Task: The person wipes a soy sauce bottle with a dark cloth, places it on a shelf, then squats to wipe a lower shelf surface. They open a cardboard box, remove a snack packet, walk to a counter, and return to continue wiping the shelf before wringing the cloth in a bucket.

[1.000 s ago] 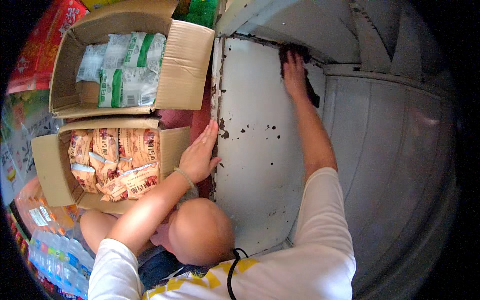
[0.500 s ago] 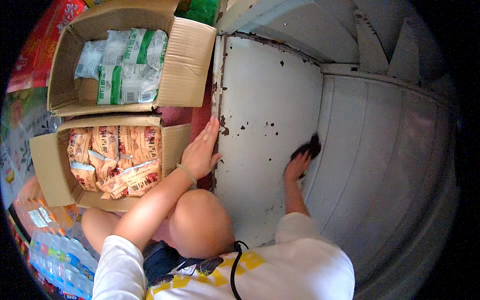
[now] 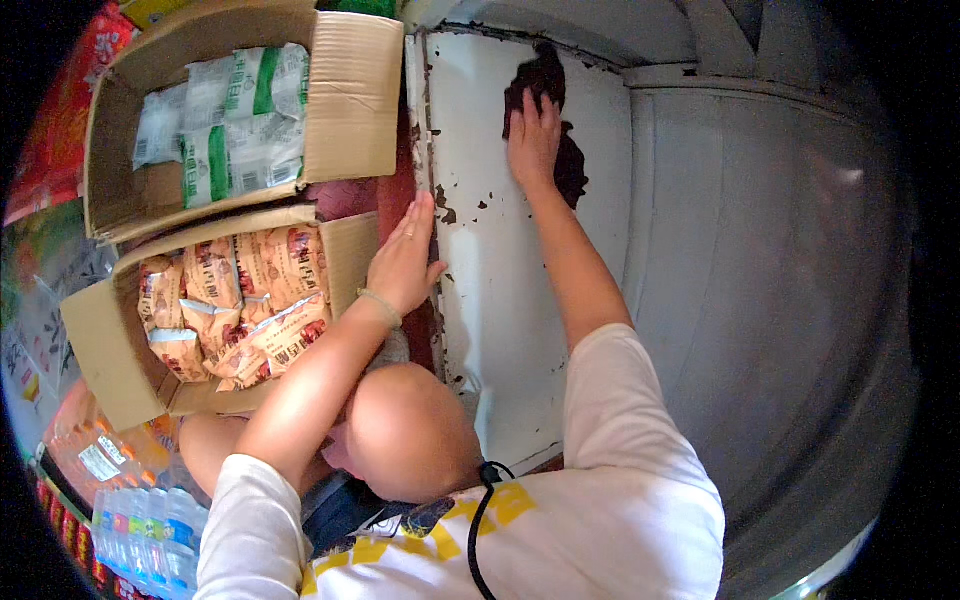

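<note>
A dark cloth (image 3: 543, 75) lies bunched on a white, chipped metal panel (image 3: 500, 320), towards its far end. My right hand (image 3: 533, 145) presses on the cloth and holds it, with the fingertips on the dark fabric and part of the cloth trailing to the right of the wrist. My left hand (image 3: 405, 260) is open and empty, its fingers stretched forward along the panel's rusty left edge. Its thumb points right, over that edge. A thin band circles the left wrist.
Left of the panel stand two open cardboard boxes: the far box (image 3: 355, 95) holds white-and-green pouches, the near box (image 3: 105, 345) orange-brown packets. Plastic bottles (image 3: 150, 535) lie at lower left. A grey panelled wall (image 3: 740, 300) bounds the right. My bent knee (image 3: 410, 430) is close to the panel.
My right hand has swept the cloth from the panel's right edge forward and left to its far end. The cloth looks more spread out. My left hand stays on the edge; the view has shifted slightly.
</note>
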{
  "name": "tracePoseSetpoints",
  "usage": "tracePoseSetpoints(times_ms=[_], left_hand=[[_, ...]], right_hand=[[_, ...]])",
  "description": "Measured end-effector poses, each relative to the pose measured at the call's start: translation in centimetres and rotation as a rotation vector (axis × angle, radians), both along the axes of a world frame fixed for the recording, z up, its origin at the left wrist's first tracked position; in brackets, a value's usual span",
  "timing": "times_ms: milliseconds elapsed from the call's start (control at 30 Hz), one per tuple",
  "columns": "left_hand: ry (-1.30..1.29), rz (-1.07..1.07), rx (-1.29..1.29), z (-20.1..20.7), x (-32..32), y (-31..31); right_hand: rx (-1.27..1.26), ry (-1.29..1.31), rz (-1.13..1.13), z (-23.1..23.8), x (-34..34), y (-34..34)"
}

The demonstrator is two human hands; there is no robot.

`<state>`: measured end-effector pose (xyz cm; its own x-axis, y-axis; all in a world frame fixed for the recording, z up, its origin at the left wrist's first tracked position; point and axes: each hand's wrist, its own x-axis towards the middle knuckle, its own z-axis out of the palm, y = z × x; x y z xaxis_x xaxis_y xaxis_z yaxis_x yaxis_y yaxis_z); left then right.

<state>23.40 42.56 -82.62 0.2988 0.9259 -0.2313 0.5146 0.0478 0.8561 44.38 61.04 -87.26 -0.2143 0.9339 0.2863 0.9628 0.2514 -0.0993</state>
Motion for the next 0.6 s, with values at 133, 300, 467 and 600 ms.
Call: tracePoseSetpoints(times_ms=[133,300,467,600], left_hand=[[0.023,-0.003,-0.028,0.3,-0.7,0.2],[-0.044,0.129,0.055,5.1,-2.8,-3.2],[-0.146,0.287,-0.095,12.2,-8.9,-11.0],[-0.257,0.438,-0.131,17.4,-11.5,-18.5]], right_hand=[[-0.14,0.046,0.008,0.9,0.0,-7.8],[-0.156,-0.019,-0.176,2.6,-0.4,-17.6],[-0.479,-0.162,-0.285,5.7,1.5,-25.7],[-0.999,-0.413,-0.328,11.2,3.6,-34.6]])
